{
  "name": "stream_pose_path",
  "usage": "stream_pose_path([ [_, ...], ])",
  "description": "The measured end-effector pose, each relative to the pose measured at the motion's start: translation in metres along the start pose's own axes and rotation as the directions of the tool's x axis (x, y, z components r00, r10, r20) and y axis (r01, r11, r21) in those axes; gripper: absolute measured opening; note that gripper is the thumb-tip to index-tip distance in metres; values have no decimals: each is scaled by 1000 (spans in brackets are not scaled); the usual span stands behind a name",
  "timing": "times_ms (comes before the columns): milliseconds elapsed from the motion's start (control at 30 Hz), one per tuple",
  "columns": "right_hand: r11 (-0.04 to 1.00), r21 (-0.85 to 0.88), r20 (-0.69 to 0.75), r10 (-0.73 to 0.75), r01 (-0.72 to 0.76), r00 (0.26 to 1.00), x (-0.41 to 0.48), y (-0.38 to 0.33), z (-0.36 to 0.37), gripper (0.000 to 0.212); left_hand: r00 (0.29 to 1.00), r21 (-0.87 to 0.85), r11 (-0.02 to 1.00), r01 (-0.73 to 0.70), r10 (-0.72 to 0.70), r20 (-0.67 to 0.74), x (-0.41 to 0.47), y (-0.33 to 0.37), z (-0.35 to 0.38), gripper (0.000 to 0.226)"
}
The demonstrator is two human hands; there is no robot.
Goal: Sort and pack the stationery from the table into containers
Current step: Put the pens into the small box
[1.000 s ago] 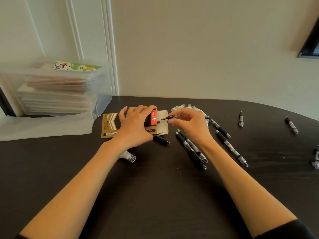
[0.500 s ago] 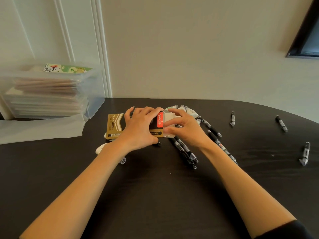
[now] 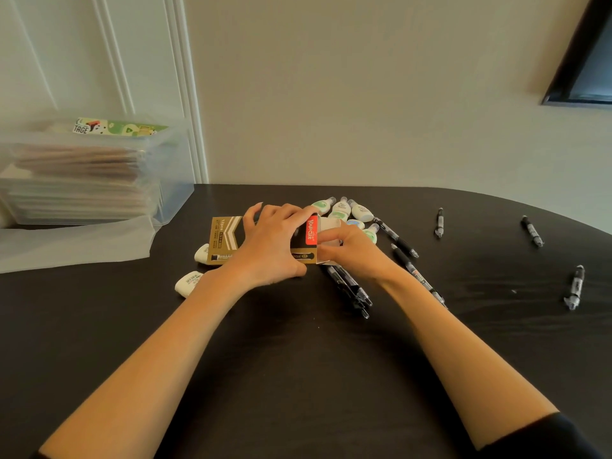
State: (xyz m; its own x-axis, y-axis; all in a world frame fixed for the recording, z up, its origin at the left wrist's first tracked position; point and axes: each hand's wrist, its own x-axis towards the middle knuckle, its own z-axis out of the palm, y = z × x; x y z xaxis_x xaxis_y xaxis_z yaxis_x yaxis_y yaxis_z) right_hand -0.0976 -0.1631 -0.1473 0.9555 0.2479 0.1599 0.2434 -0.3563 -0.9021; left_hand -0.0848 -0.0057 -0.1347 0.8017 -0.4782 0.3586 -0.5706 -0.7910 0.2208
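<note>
A gold, black and red pen box (image 3: 225, 238) lies flat on the black table (image 3: 298, 359). My left hand (image 3: 275, 246) grips its right half from above. My right hand (image 3: 351, 248) pinches the white flap at the box's open right end. Black pens (image 3: 351, 288) lie in a bunch just below my right hand. More pens (image 3: 402, 245) lie to its right. Several white correction tape rollers (image 3: 341, 210) sit behind the box. Two white erasers (image 3: 188, 282) lie left of my left wrist.
A clear plastic bin (image 3: 99, 173) full of stacked paper stands at the back left, its lid (image 3: 73, 243) lying in front of it. Single pens are scattered at the right: pen (image 3: 439, 222), pen (image 3: 532, 230) and pen (image 3: 575, 286). A dark frame (image 3: 583, 61) hangs on the wall.
One second ago my right hand held a black pen at the box's open end. That pen is out of sight now and the hand pinches the box's flap. The view shifted right.
</note>
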Motion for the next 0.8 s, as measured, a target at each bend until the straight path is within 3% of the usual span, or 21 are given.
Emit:
stream_pose_path([
  [67, 999, -38, -39, -11, 10, 999, -2, 1, -8, 22, 1000, 15, 1000, 14, -13, -17, 1, -1, 0, 85],
  [200, 989, 148, -274, 70, -30, 959, -13, 4, -39, 20, 996, 67, 994, 88, -87, -3, 2, -5, 1, 85],
  [267, 982, 11, -269, 186, -191, 945, -24, 9, -48, 11, 994, 69, 992, 107, -107, -2, 2, -4, 2, 85],
  [333, 921, -192, -175, 306, -338, 936, -33, 15, -50, 4, 993, 69, 991, 114, -113, -13, 4, -1, 4, 85],
  [400, 872, -325, -63, 365, -365, 929, -38, 15, -46, 10, 993, 65, 991, 114, -113, -21, 5, 3, 5, 85],
  [500, 841, -411, 0, 386, -352, 922, -37, 10, -36, 8, 993, 66, 991, 117, -117, -14, 6, 9, 9, 86],
  [667, 779, -491, -154, 363, -390, 919, -35, 15, -29, 8, 992, 89, 988, 123, -122, -15, 6, 12, 13, 86],
  [733, 799, -480, -202, 302, -363, 932, -36, 17, -31, 10, 992, 97, 987, 126, -125, -16, 5, 11, 13, 86],
  [800, 875, -354, -240, 256, -330, 936, -37, 17, -35, 7, 990, 104, 985, 138, -137, -18, 5, 9, 13, 85],
])
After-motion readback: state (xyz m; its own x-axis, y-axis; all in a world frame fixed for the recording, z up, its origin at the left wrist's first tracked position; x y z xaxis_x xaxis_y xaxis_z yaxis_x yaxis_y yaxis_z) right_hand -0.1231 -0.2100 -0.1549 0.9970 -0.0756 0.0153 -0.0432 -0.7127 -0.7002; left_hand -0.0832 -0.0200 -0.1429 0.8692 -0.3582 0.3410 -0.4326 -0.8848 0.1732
